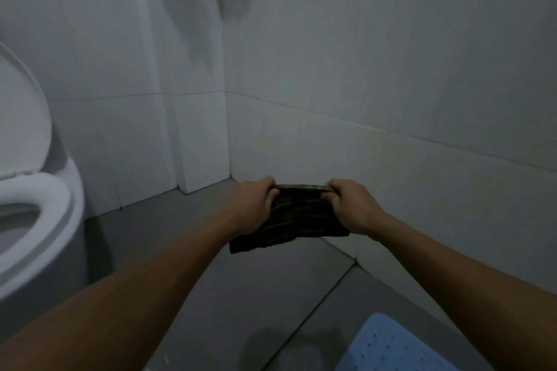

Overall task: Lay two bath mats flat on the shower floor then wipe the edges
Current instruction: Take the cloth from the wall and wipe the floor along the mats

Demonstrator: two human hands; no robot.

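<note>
From the head view, I have both arms stretched out in front of me, and between my hands I hold a dark cloth (291, 217) with faint lighter stripes. My left hand (251, 205) grips its upper left corner, fingers curled over the top edge and the thumb tucked against the fabric; my right hand (351, 205) grips the upper right corner the same way. The top edge is pulled taut between the two hands, and the rest of the cloth hangs down below them, clear of the grey tiled floor (168, 238). Beyond my hands two pale tiled walls (391, 69) meet in a corner, and the cloth sits in front of the base of the right-hand wall. Well below my right forearm, at the bottom edge of the picture, a corner of a light blue bath mat (391, 343) dotted with small holes lies on the floor. Off to the left of my left arm stands a white toilet (39, 205) with its lid raised.
</note>
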